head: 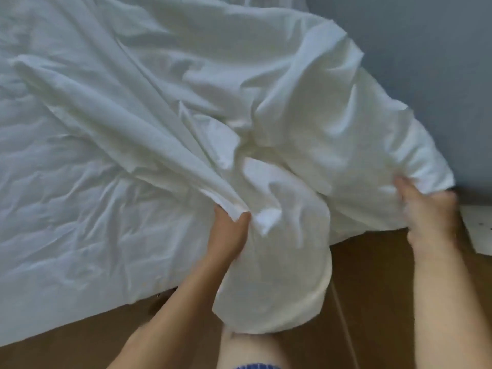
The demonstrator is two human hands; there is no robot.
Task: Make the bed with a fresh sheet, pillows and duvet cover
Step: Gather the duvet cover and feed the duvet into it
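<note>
A white duvet cover lies bunched and rumpled over the right part of the bed, with a fold hanging down off the near edge toward my legs. My left hand grips a gathered ridge of this cloth at the bed's near edge. My right hand, blurred, holds the cloth's far right edge where it hangs off the bed. Under it, a wrinkled white sheet covers the mattress on the left.
Brown floor runs along the near side of the bed. A grey wall stands close behind the bed at the right. A white object lies on the floor at the right edge.
</note>
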